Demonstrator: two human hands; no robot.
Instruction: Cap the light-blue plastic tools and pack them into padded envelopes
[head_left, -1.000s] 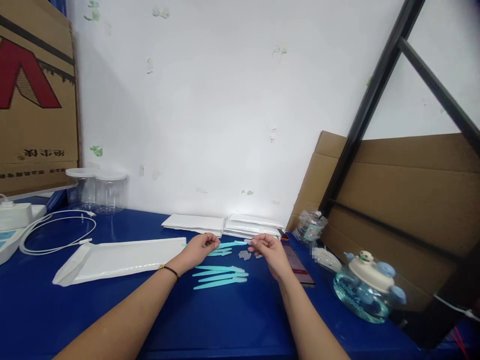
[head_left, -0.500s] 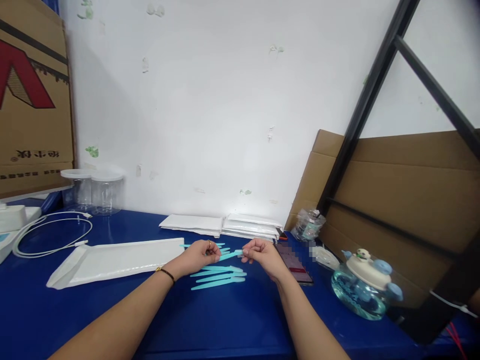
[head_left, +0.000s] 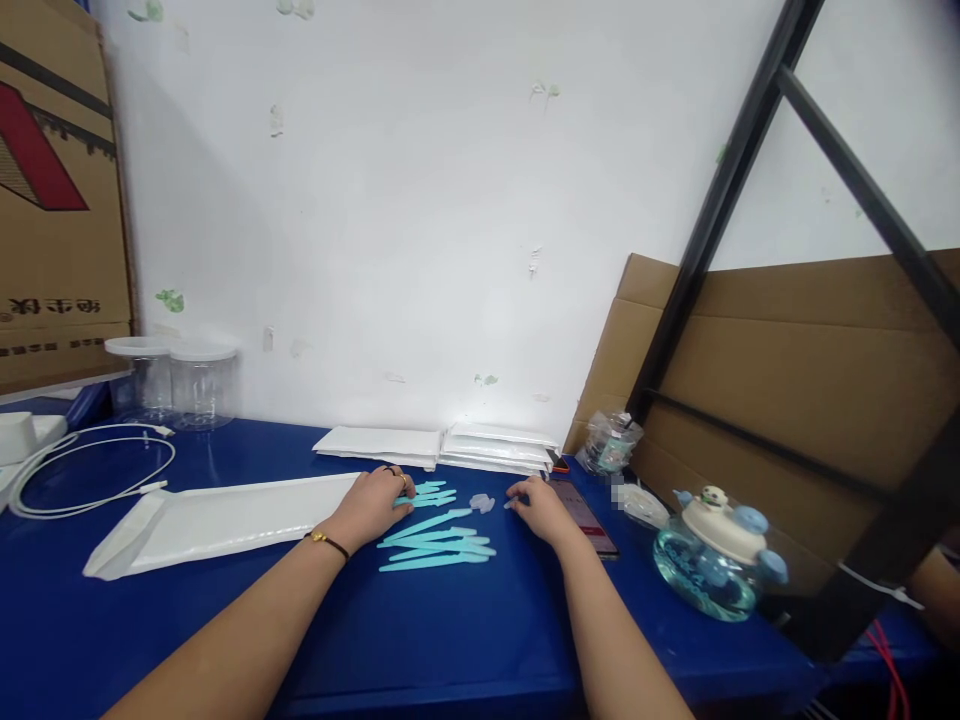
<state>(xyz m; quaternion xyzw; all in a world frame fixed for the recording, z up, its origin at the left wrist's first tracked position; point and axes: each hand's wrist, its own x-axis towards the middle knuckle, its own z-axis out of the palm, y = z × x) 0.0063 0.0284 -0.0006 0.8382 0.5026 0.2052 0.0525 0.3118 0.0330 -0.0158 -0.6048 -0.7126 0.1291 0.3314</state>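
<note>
Several slim teal eyebrow razors (head_left: 435, 562) lie side by side on the blue table in front of me. Behind them is a second small group of teal razors (head_left: 429, 489). My left hand (head_left: 380, 503) is at that rear group, its curled fingers on the near end of one razor (head_left: 431, 499). A small heap of clear plastic caps (head_left: 481, 503) sits between my hands. To the right of this heap, my right hand (head_left: 538, 507) is closed in a pinch on a small clear cap (head_left: 510, 504), low over the table.
A white padded mailer (head_left: 225, 522) lies to the left, and stacked white packets (head_left: 495, 448) are by the wall. A phone (head_left: 589, 515) is beside my right hand. Further right stands a glass teapot (head_left: 705, 560). Clear jars (head_left: 204, 390) and a white cable (head_left: 97, 470) are at left.
The razor held between both hands now lies with the front group. My left hand has moved back to the rear razors; my right hand has drawn right, revealing the clear caps.
</note>
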